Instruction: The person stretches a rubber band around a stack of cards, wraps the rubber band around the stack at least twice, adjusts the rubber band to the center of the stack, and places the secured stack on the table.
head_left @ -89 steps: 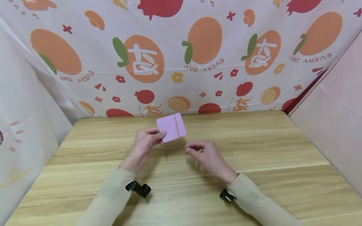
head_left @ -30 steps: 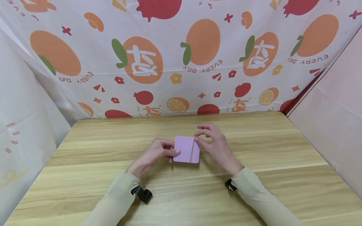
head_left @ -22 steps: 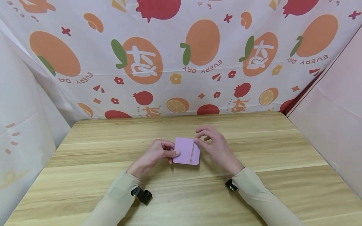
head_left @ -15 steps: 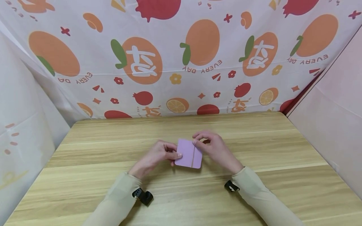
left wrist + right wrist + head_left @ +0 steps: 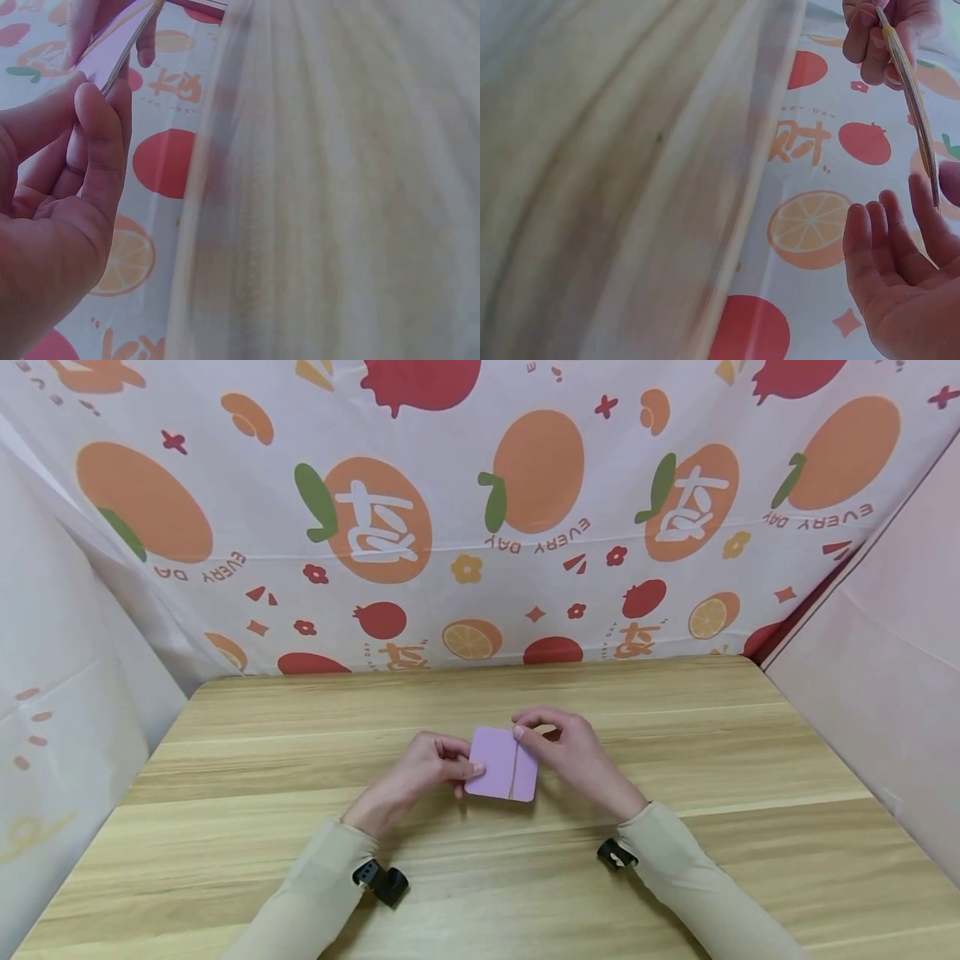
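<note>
A small lilac square notepad [image 5: 493,756] with rounded corners is held over the table in the head view. A thin tan rubber band [image 5: 514,773] runs across its face, right of the middle. My left hand [image 5: 420,772] pinches the pad's left edge, thumb on top and fingers underneath. At the far edge, where the band crosses, my right hand [image 5: 573,756] pinches the pad between thumb and index finger. Seen edge-on in the right wrist view, the notepad [image 5: 913,101] shows thin layers. The other right fingers [image 5: 883,232] are spread loosely there.
A wood-grain table [image 5: 465,893] lies under both hands. Fruit-printed cloth [image 5: 457,485] hangs behind its far edge, and pale cloth walls stand at the left and right. Each wrist wears a black strap [image 5: 381,882].
The notepad has come nearer and to the right since three seconds ago. My right hand has gone from beside it to pinching its far edge at the band. Over the last half second little moves.
</note>
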### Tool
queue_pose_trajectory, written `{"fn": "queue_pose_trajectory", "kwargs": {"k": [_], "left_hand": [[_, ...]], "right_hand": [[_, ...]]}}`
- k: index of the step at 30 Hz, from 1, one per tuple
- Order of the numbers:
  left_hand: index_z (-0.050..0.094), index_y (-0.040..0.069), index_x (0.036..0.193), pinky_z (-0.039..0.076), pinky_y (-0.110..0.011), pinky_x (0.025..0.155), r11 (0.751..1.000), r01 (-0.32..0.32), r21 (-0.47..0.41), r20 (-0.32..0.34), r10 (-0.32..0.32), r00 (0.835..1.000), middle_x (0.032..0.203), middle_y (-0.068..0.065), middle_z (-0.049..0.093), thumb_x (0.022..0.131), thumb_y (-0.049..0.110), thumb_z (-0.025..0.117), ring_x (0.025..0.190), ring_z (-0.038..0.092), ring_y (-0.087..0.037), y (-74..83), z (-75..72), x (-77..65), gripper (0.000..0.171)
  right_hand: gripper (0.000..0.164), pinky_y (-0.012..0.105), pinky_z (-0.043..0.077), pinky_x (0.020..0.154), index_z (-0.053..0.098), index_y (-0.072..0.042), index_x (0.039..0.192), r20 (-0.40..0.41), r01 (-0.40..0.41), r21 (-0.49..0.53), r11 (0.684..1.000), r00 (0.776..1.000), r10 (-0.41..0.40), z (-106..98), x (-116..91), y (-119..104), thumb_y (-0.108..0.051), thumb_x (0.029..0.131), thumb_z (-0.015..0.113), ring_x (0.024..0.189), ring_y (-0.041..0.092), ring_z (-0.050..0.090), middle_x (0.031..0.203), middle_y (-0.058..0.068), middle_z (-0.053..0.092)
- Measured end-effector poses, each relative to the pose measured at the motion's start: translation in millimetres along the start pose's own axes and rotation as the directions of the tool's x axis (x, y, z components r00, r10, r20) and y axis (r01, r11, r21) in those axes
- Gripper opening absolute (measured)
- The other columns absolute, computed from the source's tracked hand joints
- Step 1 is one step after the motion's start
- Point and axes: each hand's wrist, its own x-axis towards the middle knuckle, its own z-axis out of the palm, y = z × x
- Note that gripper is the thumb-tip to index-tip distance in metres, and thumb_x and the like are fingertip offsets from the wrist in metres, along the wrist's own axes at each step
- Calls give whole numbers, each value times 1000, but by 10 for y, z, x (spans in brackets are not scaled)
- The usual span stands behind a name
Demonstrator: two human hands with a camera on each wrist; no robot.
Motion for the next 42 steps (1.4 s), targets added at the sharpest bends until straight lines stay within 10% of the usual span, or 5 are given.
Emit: {"fn": "queue_pose_trajectory", "kwargs": {"k": [16, 25, 42], "left_hand": [[68, -10, 95, 49, -26, 62, 999, -8, -39, -86, 5, 996, 74, -5, 66, 87, 2, 71, 58, 56, -13, 8, -38, 5, 15], [68, -7, 94, 48, -26, 67, 999, -17, -36, -127, 12, 992, 71, -4, 64, 88, 4, 71, 58, 56, -14, 24, -88, 6, 13], [67, -8, 97, 50, -26, 65, 999, -29, -17, -192, 25, 981, 73, -4, 64, 88, 3, 70, 58, 57, -14, 87, -152, -14, 15]], "right_hand": [[26, 42, 49, 89, 63, 0, 121, 5, -37, -44, 998, 999, 37, -58, -106, -413, -11, 98, 61, 105, 26, 57, 114, 12, 63], [31, 43, 49, 90, 65, -10, 123, 14, -36, -30, 999, 999, 36, -12, -8, 28, -26, 97, 64, 107, 19, 57, 115, 2, 63], [17, 37, 50, 88, 72, -11, 102, 182, -157, 23, 987, 972, 151, 67, -23, 21, -24, 90, 71, 104, 20, 59, 107, 0, 67]]}}
